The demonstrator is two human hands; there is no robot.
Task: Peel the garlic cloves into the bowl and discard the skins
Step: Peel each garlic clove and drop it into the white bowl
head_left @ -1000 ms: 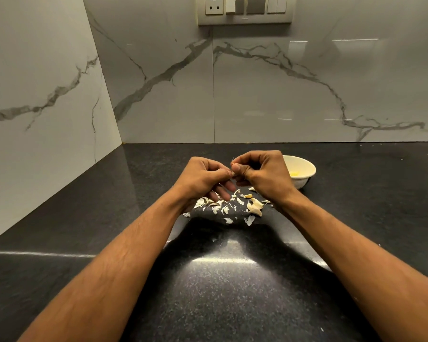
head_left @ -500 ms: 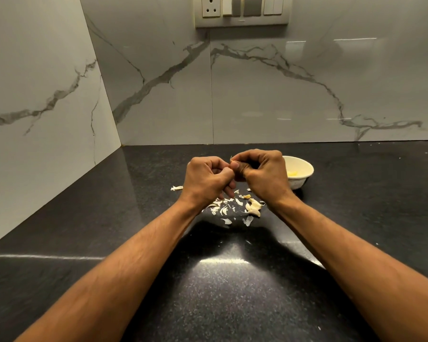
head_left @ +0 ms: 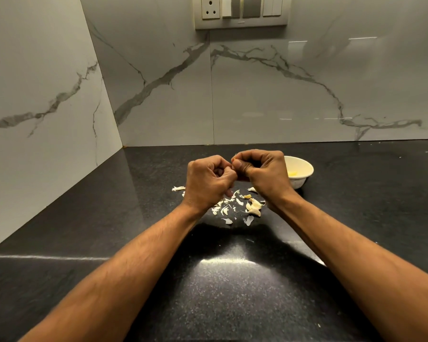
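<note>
Both grips curled tight, thumbs meeting above the desk (head_left: 109, 218): left hand (head_left: 208, 180) & right hand (head_left: 265, 174) pinch one clove (head_left: 233, 161) btwn them, mostly hidden, only a sliver of skin showing at top. Bowl (head_left: 304, 166) sits just right of right hand, pale peeled bits inside. Unpeeled cloves (head_left: 253, 207) lie w/ scattered skins (head_left: 224, 209) on desk under the hands; one skin (head_left: 178, 188) apart, left.

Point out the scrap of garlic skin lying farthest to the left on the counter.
The lone skin scrap left of the left hand, apart from the main pile between the wrists.
</note>
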